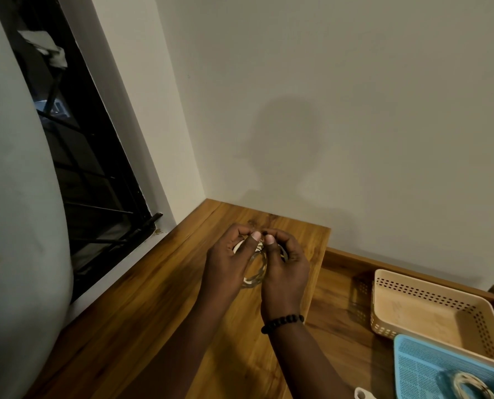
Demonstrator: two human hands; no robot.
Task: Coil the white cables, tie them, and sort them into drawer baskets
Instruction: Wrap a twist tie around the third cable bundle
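Two hands, left hand (225, 263) and right hand (283, 269), pinch one seemingly coiled cable (256, 276).

No legible text or labels anywhere.

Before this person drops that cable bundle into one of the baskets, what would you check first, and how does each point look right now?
1. Cable coil wound into loops: ok.
2. Both hands on it: ok, left hand and right hand pinch its top.
3. Tie fastened round the coil: cannot tell, the thumbs hide it.
4. Beige basket has room: ok, nothing shows inside.
5. Blue basket has room: ok, one coiled bundle lies inside with space beside it.
6. Drawer open for the drop: ok, both baskets sit uncovered in it.
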